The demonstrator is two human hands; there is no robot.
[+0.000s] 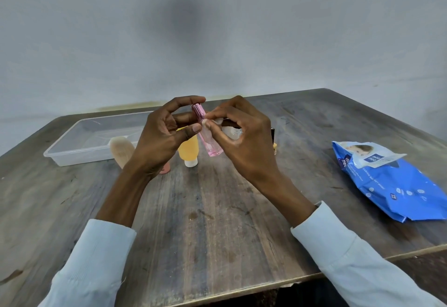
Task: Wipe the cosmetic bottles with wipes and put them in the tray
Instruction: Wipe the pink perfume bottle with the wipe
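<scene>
A slim pink bottle with a shiny pink cap is held tilted above the table. My left hand pinches it near the cap between thumb and fingers. My right hand grips a small white wipe and presses it against the bottle's side. A clear plastic tray lies at the back left with nothing visible inside. On the table behind my hands lie an orange tube with a white cap and a beige bottle with a pinkish cap, both partly hidden.
A blue pack of wet wipes lies at the right with its flap peeled open. A clear jar and a dark item sit mostly hidden behind my right hand. The wooden table ends at its front edge near my sleeves.
</scene>
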